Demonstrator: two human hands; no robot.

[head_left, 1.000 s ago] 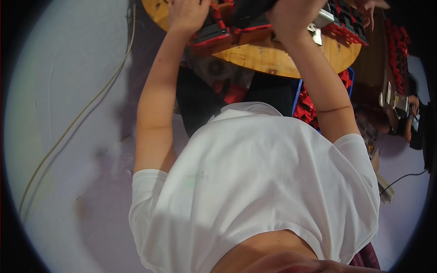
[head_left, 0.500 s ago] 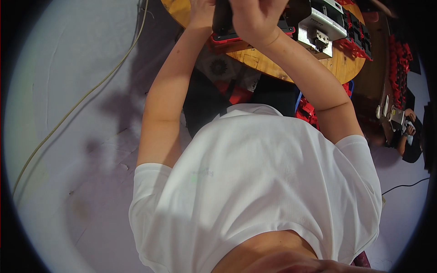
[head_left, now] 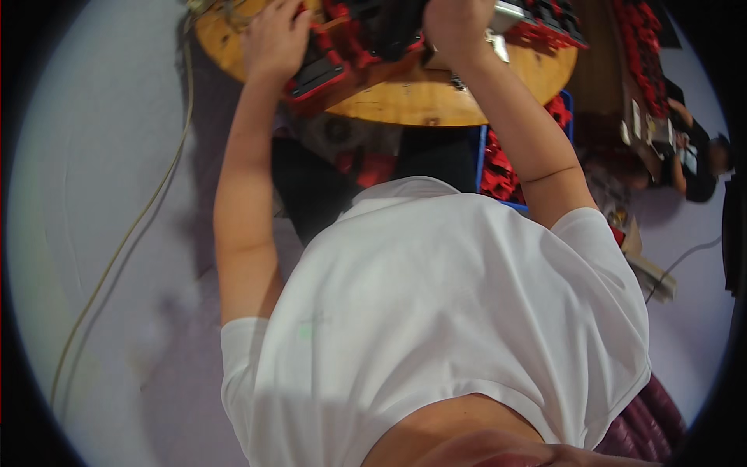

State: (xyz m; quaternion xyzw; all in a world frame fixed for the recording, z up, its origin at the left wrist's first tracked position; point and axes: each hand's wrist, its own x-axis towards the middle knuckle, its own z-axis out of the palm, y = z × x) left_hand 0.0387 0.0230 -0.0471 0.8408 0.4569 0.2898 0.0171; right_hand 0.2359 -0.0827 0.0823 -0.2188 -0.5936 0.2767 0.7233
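My left hand [head_left: 276,43] is at the left part of the round wooden table [head_left: 420,97], its thumb and fingers apart, touching the edge of a flat red and black plastic case [head_left: 317,76]. To the right, my right hand [head_left: 461,29] is curled beside a dark, upright black plastic piece [head_left: 398,31] and seems to grip it. Its fingertips are cut off by the picture's upper edge. More red and black casing lies around that piece, partly hidden by it.
A white and metal device [head_left: 502,19] stands just right of my right hand, with red and black parts [head_left: 548,23] beyond it. Below the table edge sits a blue crate [head_left: 569,117] of red parts. Another person [head_left: 692,156] is far right. A cable [head_left: 132,233] runs along the left.
My left hand has moved away from the black piece, leftward onto the flat case. My right hand is still by the black piece. The view has shifted, so the table sits higher and further left.
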